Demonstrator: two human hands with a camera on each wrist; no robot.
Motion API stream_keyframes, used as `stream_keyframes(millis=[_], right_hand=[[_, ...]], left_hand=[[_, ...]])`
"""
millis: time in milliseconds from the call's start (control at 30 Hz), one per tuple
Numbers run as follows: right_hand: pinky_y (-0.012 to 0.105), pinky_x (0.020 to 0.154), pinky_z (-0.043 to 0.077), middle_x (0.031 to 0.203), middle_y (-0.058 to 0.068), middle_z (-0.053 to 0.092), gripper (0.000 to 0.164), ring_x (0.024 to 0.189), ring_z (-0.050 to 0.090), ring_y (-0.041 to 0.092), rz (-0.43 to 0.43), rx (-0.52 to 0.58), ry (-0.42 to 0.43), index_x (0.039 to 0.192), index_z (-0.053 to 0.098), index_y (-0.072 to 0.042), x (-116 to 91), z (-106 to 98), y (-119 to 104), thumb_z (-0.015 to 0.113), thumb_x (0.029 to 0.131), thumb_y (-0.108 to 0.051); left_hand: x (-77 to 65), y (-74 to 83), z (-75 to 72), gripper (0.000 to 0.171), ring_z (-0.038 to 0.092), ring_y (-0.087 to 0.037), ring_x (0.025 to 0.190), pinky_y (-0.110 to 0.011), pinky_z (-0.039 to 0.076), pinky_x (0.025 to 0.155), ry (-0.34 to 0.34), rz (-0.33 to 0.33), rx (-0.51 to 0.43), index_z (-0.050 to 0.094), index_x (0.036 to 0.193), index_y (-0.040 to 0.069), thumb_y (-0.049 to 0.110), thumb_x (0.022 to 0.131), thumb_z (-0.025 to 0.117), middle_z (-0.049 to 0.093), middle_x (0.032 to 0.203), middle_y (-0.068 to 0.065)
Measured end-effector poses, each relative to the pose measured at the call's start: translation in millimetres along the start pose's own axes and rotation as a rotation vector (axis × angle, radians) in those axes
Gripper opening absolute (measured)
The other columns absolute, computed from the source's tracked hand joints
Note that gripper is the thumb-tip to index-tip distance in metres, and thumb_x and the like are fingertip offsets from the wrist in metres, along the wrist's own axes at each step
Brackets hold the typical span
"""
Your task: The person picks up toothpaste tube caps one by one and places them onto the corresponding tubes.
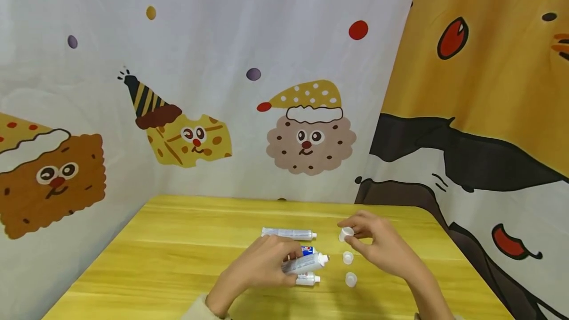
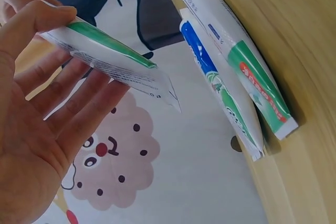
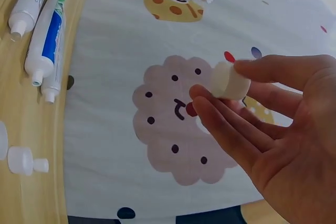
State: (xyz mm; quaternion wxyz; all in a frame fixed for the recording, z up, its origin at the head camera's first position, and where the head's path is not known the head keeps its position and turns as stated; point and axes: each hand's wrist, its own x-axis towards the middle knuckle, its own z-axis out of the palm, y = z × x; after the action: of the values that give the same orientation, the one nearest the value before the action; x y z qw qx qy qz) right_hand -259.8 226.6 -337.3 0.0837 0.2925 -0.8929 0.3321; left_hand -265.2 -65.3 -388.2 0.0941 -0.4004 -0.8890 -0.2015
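Observation:
My left hand (image 1: 266, 260) holds a toothpaste tube (image 1: 306, 263) between thumb and fingers. The tube is white with a green stripe, and its bare nozzle points right. My right hand (image 1: 378, 243) pinches a white toothpaste cap (image 3: 229, 81) between thumb and fingertips, apart from the tube. Near the left hand, more toothpaste tubes lie on the table: a white one (image 1: 289, 233) farther back, a blue-and-white one (image 1: 307, 250) partly covered, and another white one (image 1: 306, 279) in front. Their nozzles also point right. Two white caps (image 1: 348, 258) (image 1: 351, 279) sit on the table below the right hand.
A yellow wood-grain table (image 1: 178, 241) carries everything. Behind it hangs a pale curtain (image 1: 200, 63) printed with cartoon food. In the right wrist view, a small white piece (image 3: 41, 165) lies by a larger cap (image 3: 20, 161).

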Motion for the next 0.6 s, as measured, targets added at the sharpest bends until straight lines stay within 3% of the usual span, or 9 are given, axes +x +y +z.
stream_keyframes(millis=[200, 367, 600], right_hand=[[0.024, 0.077, 0.059, 0.101, -0.012, 0.072, 0.013, 0.083, 0.066, 0.001, -0.055, -0.018, 0.029, 0.108, 0.075, -0.022, 4.3, -3.3, -2.8, 0.073, 0.097, -0.029], [0.022, 0.069, 0.056, 0.094, -0.013, 0.070, 0.010, 0.072, 0.058, 0.000, -0.033, -0.014, 0.057, 0.103, 0.075, -0.023, 0.9, -1.7, -1.4, 0.077, 0.094, -0.028], [0.023, 0.068, 0.056, 0.094, -0.011, 0.070, 0.010, 0.073, 0.061, 0.000, -0.036, 0.042, 0.037, 0.102, 0.072, -0.022, 3.9, 4.8, 3.1, 0.077, 0.094, -0.025]], left_hand=[[1.2, -0.7, 0.6, 0.019, 0.047, 0.007, 0.066, -0.010, 0.038, 0.059, 0.020, 0.002, -0.011, 0.071, 0.089, 0.025, 0.025, 0.074, 0.083, 0.060, 0.077, 0.021], [-1.0, -0.1, 6.1, 0.019, 0.052, 0.005, 0.068, -0.009, 0.038, 0.061, 0.022, -0.001, -0.036, 0.072, 0.090, 0.025, 0.026, 0.075, 0.083, 0.061, 0.079, 0.022], [-0.5, -1.7, 1.2, 0.020, 0.054, 0.007, 0.070, -0.008, 0.039, 0.061, 0.032, -0.007, -0.050, 0.073, 0.092, 0.026, 0.026, 0.075, 0.083, 0.063, 0.081, 0.023]])
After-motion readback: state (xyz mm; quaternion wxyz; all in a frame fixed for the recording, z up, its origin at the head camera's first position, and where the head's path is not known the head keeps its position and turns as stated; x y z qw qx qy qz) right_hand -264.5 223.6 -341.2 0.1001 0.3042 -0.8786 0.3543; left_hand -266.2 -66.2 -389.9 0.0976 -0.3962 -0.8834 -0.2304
